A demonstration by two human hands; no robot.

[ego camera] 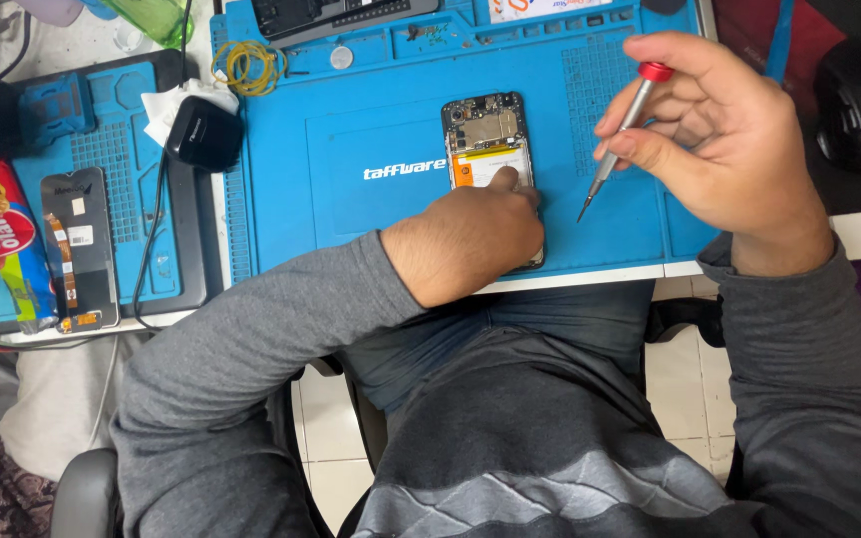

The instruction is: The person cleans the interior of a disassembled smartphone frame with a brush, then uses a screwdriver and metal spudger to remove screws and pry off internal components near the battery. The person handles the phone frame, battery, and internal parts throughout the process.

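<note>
Blue silicone repair mat on the worktop carries an opened phone with its back cover off, lying near the mat's middle, circuit board and battery exposed. The left hand presses down on the phone's lower half, fingers curled, while the right hand pinches a red-capped screwdriver, tip raised beside the phone. A slip of that sharp tip could probably gouge the battery or board, and any loosened screw might roll off the mat.

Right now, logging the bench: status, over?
Left hand pressing opened phone. Right hand holds screwdriver, tip off mat. Nothing between.
</note>
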